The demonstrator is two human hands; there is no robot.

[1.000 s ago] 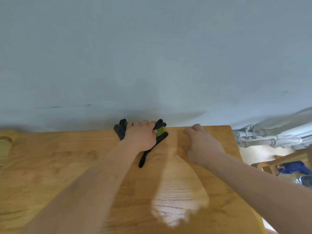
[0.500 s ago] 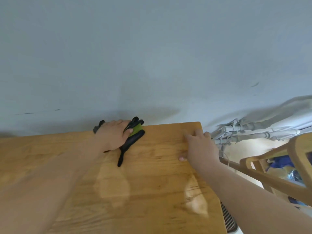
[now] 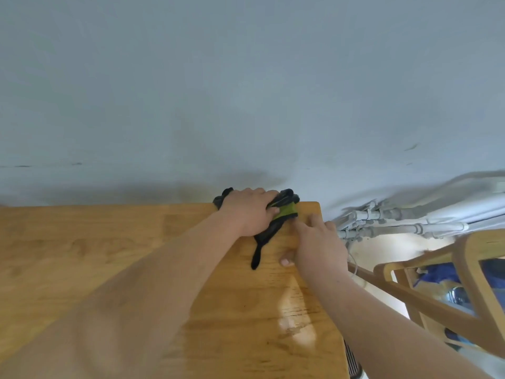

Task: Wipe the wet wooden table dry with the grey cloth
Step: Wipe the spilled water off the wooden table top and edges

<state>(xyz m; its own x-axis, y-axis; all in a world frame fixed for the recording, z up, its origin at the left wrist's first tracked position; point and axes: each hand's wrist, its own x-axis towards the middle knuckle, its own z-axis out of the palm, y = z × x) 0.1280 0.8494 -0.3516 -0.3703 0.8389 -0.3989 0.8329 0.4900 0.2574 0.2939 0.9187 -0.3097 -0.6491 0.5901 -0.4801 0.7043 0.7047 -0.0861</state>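
The cloth [image 3: 269, 225] sits at the far right corner of the wooden table [image 3: 82, 255], bunched up against the wall [image 3: 246, 91]. It reads dark, nearly black to me, with a green patch showing on its right side — one thin tail trails back toward me across the wood. My left hand [image 3: 246, 214] lies palm-down on top of it, fingers curled over the bundle and pressing it to the tabletop; the grip is closed loosely around the fabric rather than clenched. My right hand [image 3: 317, 247] rests just beside the cloth on the table's right edge, fingers spread flat and the thumb out to the left, holding nothing; its fingertips come close to the green patch, though I cannot tell if they touch it. A pale sheen lies on the wood nearer to me, below the right forearm. Past the table's right edge I see white pipes [image 3: 410, 228] running along the base of the wall, and a wooden chair [image 3: 470, 269] in front of them.
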